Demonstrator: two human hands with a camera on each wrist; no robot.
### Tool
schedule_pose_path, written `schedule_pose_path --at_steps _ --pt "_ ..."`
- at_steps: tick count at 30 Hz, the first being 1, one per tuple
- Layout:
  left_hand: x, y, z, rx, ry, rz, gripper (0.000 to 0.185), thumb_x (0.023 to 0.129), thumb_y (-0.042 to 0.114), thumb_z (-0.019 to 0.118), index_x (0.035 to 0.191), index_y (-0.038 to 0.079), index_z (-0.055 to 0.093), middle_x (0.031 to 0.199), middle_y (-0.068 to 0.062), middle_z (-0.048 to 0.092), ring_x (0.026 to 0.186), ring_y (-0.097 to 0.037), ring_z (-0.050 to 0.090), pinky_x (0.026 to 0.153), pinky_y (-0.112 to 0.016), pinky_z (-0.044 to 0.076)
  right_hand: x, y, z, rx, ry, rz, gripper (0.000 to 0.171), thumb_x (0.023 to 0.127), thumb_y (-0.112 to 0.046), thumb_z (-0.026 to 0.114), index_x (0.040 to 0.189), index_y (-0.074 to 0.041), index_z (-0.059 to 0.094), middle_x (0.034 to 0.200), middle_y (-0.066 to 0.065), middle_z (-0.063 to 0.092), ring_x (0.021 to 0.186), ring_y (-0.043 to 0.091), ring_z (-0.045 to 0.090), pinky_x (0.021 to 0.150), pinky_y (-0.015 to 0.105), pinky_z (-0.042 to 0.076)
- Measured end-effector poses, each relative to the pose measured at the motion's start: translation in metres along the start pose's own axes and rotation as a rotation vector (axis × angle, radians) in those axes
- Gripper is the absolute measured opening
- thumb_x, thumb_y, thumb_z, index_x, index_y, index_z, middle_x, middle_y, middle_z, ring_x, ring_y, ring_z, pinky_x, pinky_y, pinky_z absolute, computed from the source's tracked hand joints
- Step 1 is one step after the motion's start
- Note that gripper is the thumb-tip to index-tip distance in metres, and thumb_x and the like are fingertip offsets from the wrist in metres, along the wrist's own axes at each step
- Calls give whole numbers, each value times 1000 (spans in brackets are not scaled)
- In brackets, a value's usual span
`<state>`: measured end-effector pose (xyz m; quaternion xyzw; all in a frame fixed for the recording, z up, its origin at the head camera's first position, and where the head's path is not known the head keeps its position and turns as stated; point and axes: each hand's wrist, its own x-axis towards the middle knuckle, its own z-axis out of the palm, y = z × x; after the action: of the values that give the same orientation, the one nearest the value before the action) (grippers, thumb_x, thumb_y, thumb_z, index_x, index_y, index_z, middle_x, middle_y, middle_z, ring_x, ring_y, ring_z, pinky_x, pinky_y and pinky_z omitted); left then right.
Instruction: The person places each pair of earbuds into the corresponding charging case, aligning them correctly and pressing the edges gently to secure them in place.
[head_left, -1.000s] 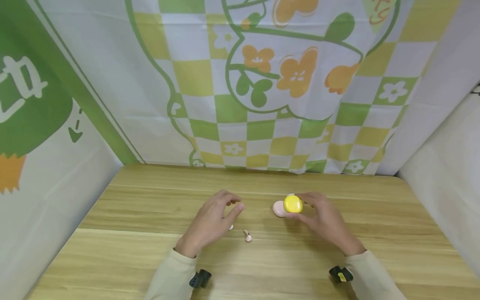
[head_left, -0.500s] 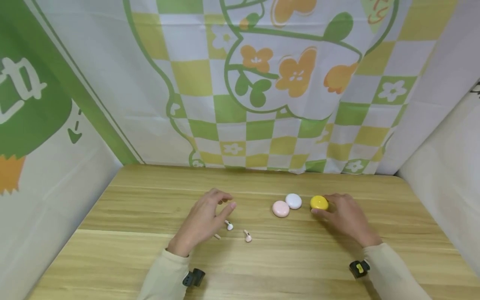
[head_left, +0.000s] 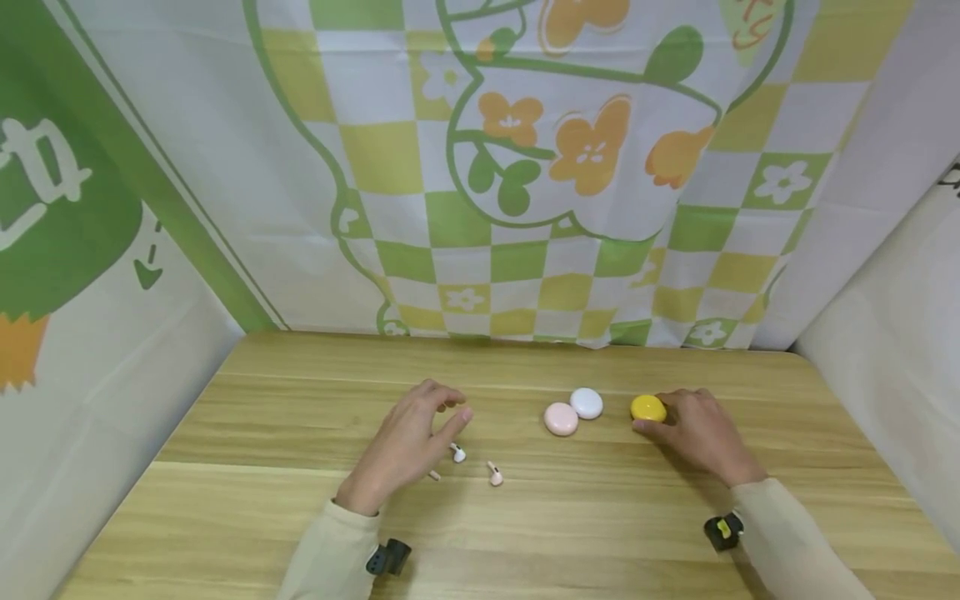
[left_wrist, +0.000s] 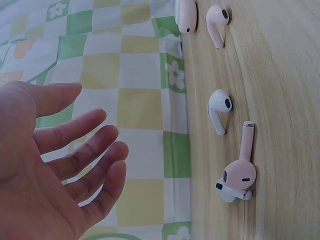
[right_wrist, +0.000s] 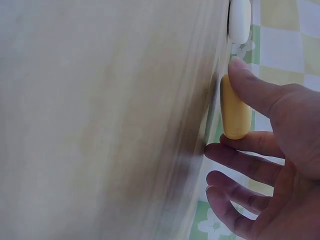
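Note:
My right hand pinches a round, glossy yellow earbud case between thumb and fingers, low at the table's right side. In the right wrist view the yellow case shows edge-on, thumb on one side and index finger at its end. My left hand hovers with relaxed fingers, holding nothing. Below and beside it lie earbuds: a pink one, a white one, and another pink one partly hidden by the hand. The left wrist view shows that pink earbud overlapping a second white earbud.
A round pink case and a round white case lie side by side, left of the yellow one. The wooden table meets a checked, flowered cloth at the back. Black cameras sit on both wrists.
My right hand has carried the yellow case rightward and lower, from in front of the white case, which now shows fully. My left hand has shifted slightly left, uncovering more of the earbuds.

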<state>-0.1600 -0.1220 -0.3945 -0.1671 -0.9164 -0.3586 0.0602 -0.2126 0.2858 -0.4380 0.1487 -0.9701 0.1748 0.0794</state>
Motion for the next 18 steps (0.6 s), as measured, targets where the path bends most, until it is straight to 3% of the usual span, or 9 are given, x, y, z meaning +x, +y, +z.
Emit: schedule_pose_path --at_steps 5,11,18 --pt "-1 0 -1 10 0 8 34 102 31 63 125 6 68 117 -6 65 109 -26 61 92 -46 53 4 -1 2 -23 -8 -9 36 85 -41 82 98 -7 77 92 6 72 83 28 60 73 46 45" --pt "-2 1 -1 11 -7 6 34 102 30 64 124 6 68 118 -7 65 109 -27 61 91 -46 53 7 -6 4 -50 -28 12 41 85 -42 82 100 -3 77 103 19 70 91 38 60 73 52 49" --pt "-4 -1 -1 21 -23 6 33 101 30 65 124 6 69 119 -6 64 109 -28 61 90 -46 53 8 -9 6 -60 -70 37 40 88 -42 78 95 -3 77 104 20 64 90 37 59 70 52 49"
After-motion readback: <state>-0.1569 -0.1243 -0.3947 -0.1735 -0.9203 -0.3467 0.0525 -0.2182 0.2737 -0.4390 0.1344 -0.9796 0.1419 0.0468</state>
